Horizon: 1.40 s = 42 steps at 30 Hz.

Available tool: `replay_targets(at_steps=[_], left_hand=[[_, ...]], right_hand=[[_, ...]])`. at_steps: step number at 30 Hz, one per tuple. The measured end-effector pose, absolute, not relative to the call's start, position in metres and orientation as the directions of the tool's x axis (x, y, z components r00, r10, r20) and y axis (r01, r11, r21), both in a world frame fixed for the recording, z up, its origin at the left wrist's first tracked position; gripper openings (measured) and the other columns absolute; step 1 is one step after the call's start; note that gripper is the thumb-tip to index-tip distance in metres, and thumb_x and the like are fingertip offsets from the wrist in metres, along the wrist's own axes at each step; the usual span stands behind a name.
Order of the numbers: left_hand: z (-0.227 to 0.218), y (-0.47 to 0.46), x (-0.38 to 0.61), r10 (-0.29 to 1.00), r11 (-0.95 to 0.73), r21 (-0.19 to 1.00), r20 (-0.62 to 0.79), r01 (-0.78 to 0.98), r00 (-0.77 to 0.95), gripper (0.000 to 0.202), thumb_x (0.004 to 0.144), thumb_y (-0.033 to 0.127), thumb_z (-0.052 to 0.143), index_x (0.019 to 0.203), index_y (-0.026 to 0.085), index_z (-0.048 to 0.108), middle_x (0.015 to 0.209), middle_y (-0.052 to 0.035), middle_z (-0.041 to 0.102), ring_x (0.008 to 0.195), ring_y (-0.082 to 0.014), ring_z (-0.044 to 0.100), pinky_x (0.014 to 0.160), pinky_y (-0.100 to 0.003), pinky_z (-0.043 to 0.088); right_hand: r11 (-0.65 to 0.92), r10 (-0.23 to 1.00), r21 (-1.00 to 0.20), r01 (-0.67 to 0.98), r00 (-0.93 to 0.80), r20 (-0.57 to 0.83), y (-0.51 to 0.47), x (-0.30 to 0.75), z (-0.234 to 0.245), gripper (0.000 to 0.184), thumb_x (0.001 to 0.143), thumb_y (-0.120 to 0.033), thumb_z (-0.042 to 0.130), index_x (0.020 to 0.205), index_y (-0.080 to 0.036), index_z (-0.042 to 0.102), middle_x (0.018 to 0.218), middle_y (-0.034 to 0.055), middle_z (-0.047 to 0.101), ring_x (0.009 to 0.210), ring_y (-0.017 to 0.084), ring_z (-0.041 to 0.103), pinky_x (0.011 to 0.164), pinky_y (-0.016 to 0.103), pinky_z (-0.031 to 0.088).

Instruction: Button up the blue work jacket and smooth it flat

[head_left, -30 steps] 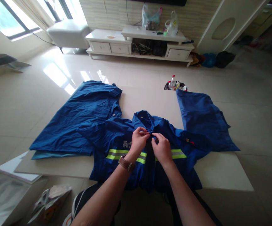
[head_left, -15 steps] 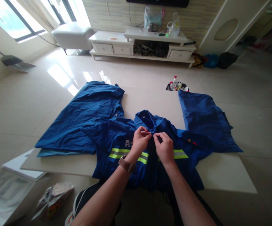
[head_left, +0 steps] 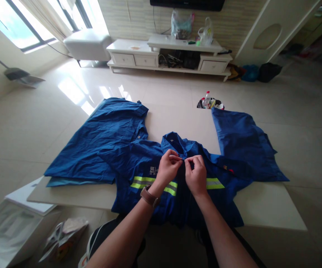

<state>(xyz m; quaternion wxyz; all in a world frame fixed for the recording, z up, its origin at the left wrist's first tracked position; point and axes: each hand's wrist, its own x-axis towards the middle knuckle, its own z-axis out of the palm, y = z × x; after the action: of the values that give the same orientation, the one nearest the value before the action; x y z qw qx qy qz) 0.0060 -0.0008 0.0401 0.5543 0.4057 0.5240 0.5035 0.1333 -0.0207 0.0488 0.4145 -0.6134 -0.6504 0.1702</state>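
Observation:
A blue work jacket (head_left: 141, 163) with yellow-green reflective stripes lies front-up on a pale table (head_left: 264, 204), its collar pointing away from me. My left hand (head_left: 168, 168), a brown watch on its wrist, pinches the left front edge just below the collar. My right hand (head_left: 196, 175) pinches the right front edge. The fingertips of both hands meet at the jacket's front opening. Both hands are closed on the fabric.
More blue garments lie on the table at the left (head_left: 102, 137) and right (head_left: 241, 141). A small pile with a bottle (head_left: 209, 102) sits at the far edge. A white box (head_left: 12, 223) and a bag (head_left: 63, 232) stand on the floor to my left. A white TV cabinet (head_left: 169, 56) lines the far wall.
Both hands have stayed at the jacket's front below the collar, their fingertips drawing slightly closer together. The view has shifted a little.

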Motion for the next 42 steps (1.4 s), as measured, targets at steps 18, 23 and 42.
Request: replay_targets(at_steps=[18, 23, 42], left_hand=[[0.046, -0.002, 0.008, 0.997, 0.039, 0.997, -0.035, 0.063, -0.069, 0.01, 0.078, 0.012, 0.064, 0.082, 0.02, 0.061, 0.078, 0.0007, 0.067, 0.069, -0.0106, 0.063, 0.066, -0.019, 0.048], [0.048, 0.0, 0.009, 0.996, 0.054, 0.997, -0.049, 0.063, -0.077, 0.008, 0.079, 0.014, 0.066, 0.082, 0.02, 0.061, 0.076, 0.0004, 0.067, 0.068, -0.0111, 0.064, 0.065, -0.019, 0.048], [0.035, 0.003, 0.005, 0.981, 0.183, 0.965, -0.167, 0.187, -0.097, 0.015, 0.076, 0.008, 0.064, 0.084, 0.021, 0.066, 0.075, 0.0003, 0.069, 0.069, -0.0131, 0.064, 0.066, -0.022, 0.046]], right_hand=[[0.152, 0.947, -0.794, 0.588, 0.143, 0.288, -0.014, 0.136, 0.041, 0.019, 0.096, -0.027, 0.052, 0.091, -0.017, 0.067, 0.094, 0.0084, 0.063, 0.087, 0.02, 0.063, 0.082, 0.033, 0.052], [0.131, 0.964, -0.797, 0.589, 0.112, 0.241, -0.014, 0.135, 0.033, 0.025, 0.092, -0.024, 0.051, 0.108, -0.015, 0.069, 0.104, 0.0111, 0.064, 0.089, 0.021, 0.062, 0.083, 0.035, 0.055], [0.11, 0.986, -0.821, 0.561, 0.044, 0.162, -0.016, 0.135, 0.026, 0.038, 0.088, -0.024, 0.053, 0.122, -0.016, 0.068, 0.113, 0.012, 0.061, 0.094, 0.021, 0.062, 0.077, 0.034, 0.059]])
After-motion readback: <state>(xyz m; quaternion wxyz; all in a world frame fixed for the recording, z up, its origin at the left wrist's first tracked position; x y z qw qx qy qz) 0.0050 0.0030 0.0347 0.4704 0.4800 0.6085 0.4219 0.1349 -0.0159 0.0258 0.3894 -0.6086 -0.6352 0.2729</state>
